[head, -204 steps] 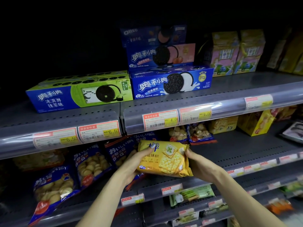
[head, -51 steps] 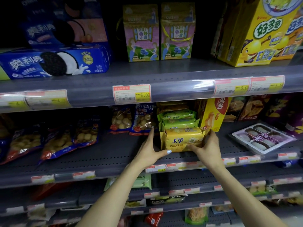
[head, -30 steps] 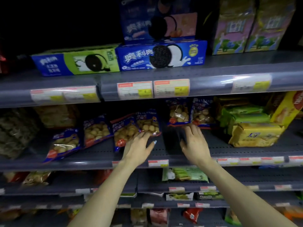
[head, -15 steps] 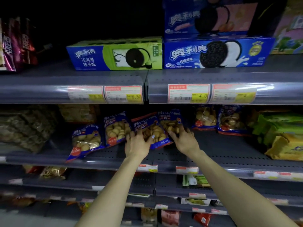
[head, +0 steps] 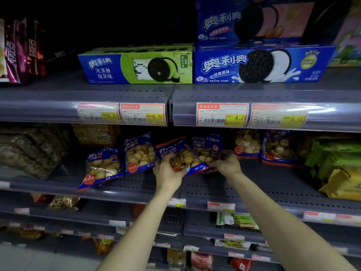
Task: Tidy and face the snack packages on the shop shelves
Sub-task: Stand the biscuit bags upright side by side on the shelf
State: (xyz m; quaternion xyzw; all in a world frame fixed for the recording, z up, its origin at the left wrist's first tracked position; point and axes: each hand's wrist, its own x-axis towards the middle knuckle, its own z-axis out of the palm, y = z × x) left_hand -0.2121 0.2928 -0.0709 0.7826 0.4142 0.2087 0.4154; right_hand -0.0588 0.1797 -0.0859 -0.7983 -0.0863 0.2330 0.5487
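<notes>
Both hands on one blue biscuit bag [head: 180, 157] on the middle shelf [head: 244, 184], 3rd in a row of similar bags: left hand [head: 169, 173] curled round its lower left edge, right hand [head: 224, 163] pinching its lower right corner. Bag tilted, leaning back w/ a 4th bag [head: 207, 147] just behind on the right. Green cookie box [head: 136, 65] & blue cookie box [head: 259, 64] sit on the shelf above.

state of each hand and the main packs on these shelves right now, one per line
left hand: gripping the tilted biscuit bag
right hand: closed on the same bag's right end
tilted biscuit bag: slanted, held in both hands
leftmost biscuit bag: slumped forward, corner over the shelf edge
green oreo box: lying flat, front facing out
blue oreo box: flat, faced out, another box stacked on top
</notes>
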